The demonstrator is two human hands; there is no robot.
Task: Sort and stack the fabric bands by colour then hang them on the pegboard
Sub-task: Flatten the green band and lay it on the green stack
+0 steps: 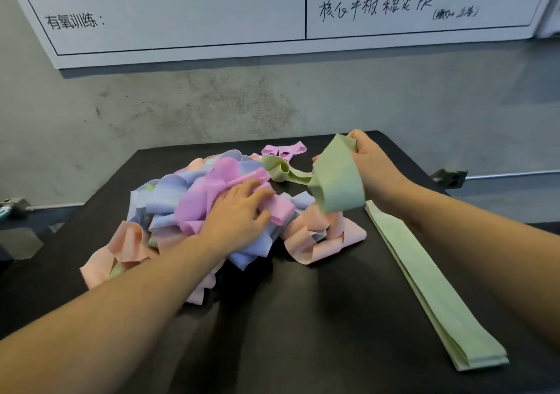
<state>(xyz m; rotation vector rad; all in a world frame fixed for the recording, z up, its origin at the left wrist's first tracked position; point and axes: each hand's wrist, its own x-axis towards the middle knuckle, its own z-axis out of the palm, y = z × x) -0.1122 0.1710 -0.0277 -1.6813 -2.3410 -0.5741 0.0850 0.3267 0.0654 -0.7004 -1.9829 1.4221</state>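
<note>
- At the far left edge, a grey metal bracket (15, 206) on the wall rail is partly cut off by the frame and hard to make out.
- A dark table (288, 318) fills the lower view; its near edge runs out of frame.
- On the table's left and middle lies a tangled heap of fabric bands (169, 209) in peach, lilac-blue, pink and a little green, looped and crumpled over one another, so single bands cannot be counted.
- The left hand (239, 212) lies flat on top of the heap, fingers straight and close together, pressing on pink bands; what lies beneath the palm is hidden.
- Behind the heap, a loose pink band (285, 149) lies near the table's far edge.
- The right hand (374, 163) is raised just right of the heap, fingers curled round a green band (336, 178). The band is blurred, and its far end trails down onto the table.
- To the right, a flat stack of green bands (439, 296) lies lengthwise, edges lined up; the right forearm hides part of its far end.
- Above, a whiteboard (181, 15) with handwriting hangs on the concrete wall, its top cut off.
</note>
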